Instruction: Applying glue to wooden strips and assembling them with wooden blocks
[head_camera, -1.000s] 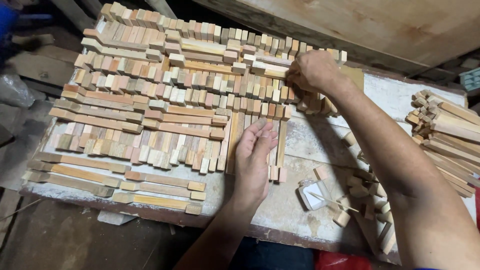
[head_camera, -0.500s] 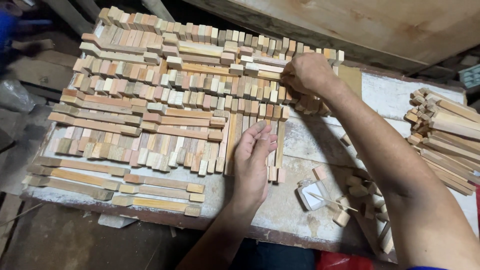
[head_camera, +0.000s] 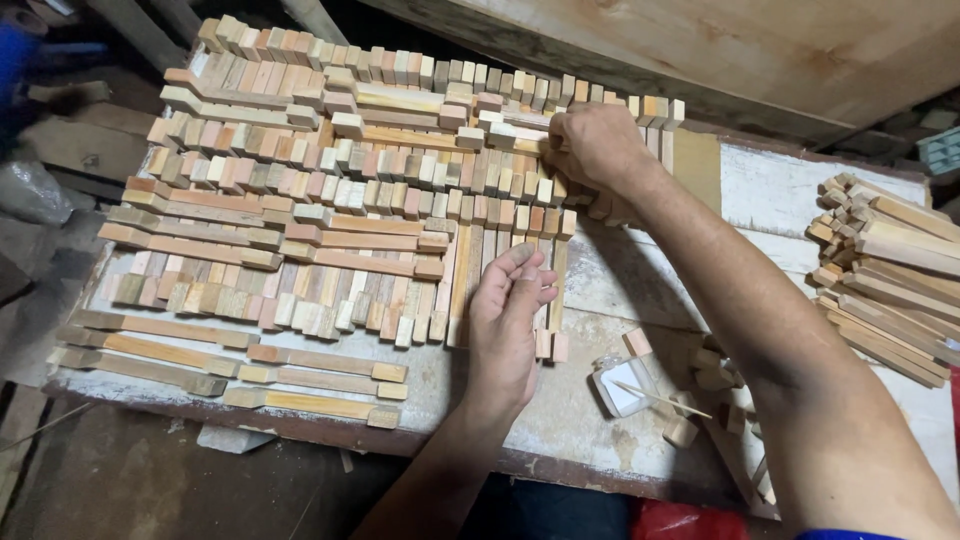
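Resting palm-down at the centre of the frame, the left hand (head_camera: 508, 325) lies flat and released, fingers together, on a few upright wooden strips (head_camera: 552, 290) whose long axis runs from the lower edge of the frame toward the top; their near ends sit just beside the hand's right edge. Up in the upper middle of the frame the right hand (head_camera: 595, 148) is curled over the right end of the stacked wood pieces (head_camera: 330, 190), fingers bent down onto the short blocks there; whether it actually grips one cannot be told. That stack fills the upper left and centre of the frame in rows: short blocks stand side by side with their ends pointing toward the bottom of the frame, while longer strips between the rows lie crosswise, left to right. More long strips (head_camera: 230, 360) lie crosswise at the lower left. All of it rests on a worn white-painted counter (head_camera: 800, 190). A small glue pot (head_camera: 622, 388) with a thin stick across it sits right of the left wrist, and a loose pile of sticks (head_camera: 890, 270) lies at the right edge.
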